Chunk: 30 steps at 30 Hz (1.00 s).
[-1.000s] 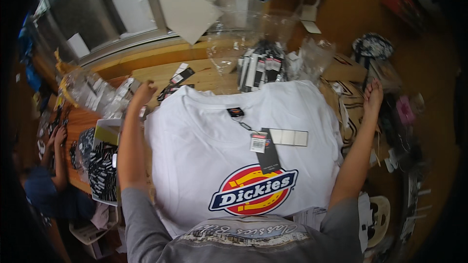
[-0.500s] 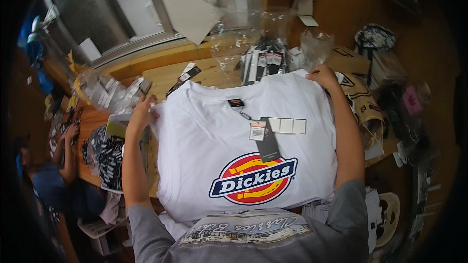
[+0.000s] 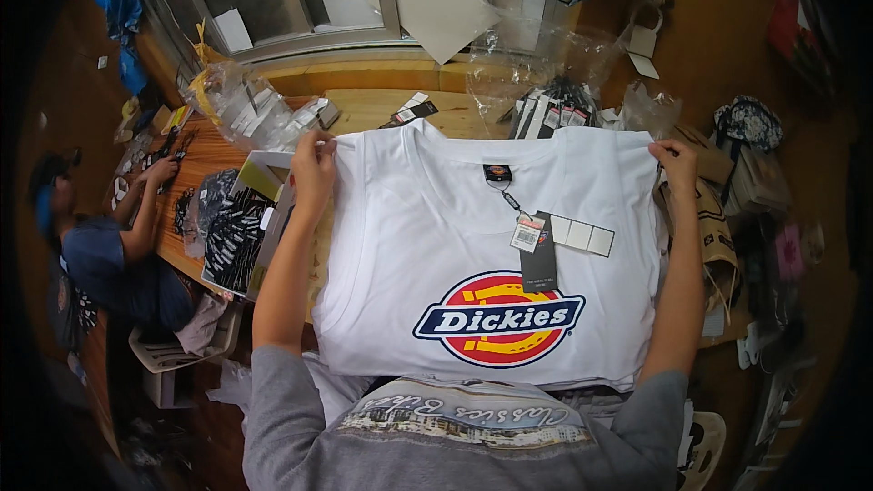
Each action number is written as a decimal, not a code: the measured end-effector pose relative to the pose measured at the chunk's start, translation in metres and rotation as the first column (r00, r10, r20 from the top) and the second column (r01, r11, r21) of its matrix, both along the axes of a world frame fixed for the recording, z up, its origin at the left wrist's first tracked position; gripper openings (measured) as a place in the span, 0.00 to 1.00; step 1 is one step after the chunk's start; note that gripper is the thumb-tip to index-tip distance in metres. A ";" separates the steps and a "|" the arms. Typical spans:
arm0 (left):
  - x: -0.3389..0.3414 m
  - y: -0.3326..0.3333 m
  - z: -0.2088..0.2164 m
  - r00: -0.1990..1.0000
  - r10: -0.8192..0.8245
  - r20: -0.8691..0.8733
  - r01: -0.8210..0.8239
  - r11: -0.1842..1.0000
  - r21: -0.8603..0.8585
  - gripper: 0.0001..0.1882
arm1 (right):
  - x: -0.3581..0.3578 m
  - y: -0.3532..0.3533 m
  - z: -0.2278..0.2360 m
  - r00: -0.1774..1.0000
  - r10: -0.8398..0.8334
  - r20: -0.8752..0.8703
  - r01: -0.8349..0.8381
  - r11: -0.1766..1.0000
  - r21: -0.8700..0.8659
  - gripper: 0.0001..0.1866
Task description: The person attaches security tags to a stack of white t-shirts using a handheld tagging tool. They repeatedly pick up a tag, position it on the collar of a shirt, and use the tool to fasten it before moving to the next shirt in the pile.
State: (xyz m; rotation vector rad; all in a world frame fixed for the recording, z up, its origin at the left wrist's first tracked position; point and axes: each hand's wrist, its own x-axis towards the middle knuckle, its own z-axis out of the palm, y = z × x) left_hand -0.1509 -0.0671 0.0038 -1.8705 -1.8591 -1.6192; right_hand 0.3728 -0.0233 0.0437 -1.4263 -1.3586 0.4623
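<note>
- White fabric shirt point(image 3: 391, 218) with a round red, yellow and navy chest print point(image 3: 498, 318) lies spread over the near, middle part of the pale wooden desk point(image 3: 364, 102), between the two hands.
- Left hand point(image 3: 314, 159) seems to pinch the shirt's left shoulder corner, though its fingertips are partly hidden; right hand point(image 3: 675, 159) grips the right shoulder corner between thumb and fingers.
- Step in hand, as I judge it: drawing the shoulder line straight and taut.
- Next move seems to call for an even pull at both corners, leaving the dark grey card tag point(image 3: 538, 259) and the strip of white rectangular labels point(image 3: 582, 235) undisturbed on the chest.
- Neckline points to the desk's far edge, lower end to its near edge; the print is upright from the near side.
- Long axis, taken neck to lower end, runs far to near, roughly square to the far edge. What shows is wider than deep; whether the lower end is hem or fold, I cannot tell.
</note>
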 end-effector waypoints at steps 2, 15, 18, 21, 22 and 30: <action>-0.009 0.005 -0.002 0.713 -0.155 0.684 0.314 0.943 -0.113 0.04 | 0.003 -0.004 -0.001 0.981 0.081 -0.179 -0.084 0.996 -0.009 0.08; -0.016 -0.055 0.067 0.421 -0.578 0.699 0.905 0.317 -0.282 0.07 | 0.092 -0.109 0.051 0.954 0.289 -0.077 -0.298 0.904 -0.306 0.12; 0.056 -0.013 0.058 0.652 -0.671 0.353 0.709 0.374 -0.598 0.04 | 0.027 -0.090 0.086 0.967 0.256 0.008 -0.250 0.951 -0.184 0.10; 0.118 0.017 0.034 0.556 -0.805 -0.208 0.646 0.575 -0.503 0.07 | -0.033 -0.067 0.115 0.945 0.326 -0.009 -0.324 0.939 -0.113 0.09; 0.137 0.024 0.027 0.549 -0.781 -0.298 0.645 0.622 -0.443 0.09 | -0.055 -0.063 0.122 0.946 0.320 -0.046 -0.323 0.941 -0.096 0.09; 0.171 0.040 -0.024 0.510 -0.683 -0.523 0.510 0.730 -0.455 0.11 | -0.151 -0.008 0.029 0.776 0.630 -0.031 -0.617 0.748 -0.244 0.06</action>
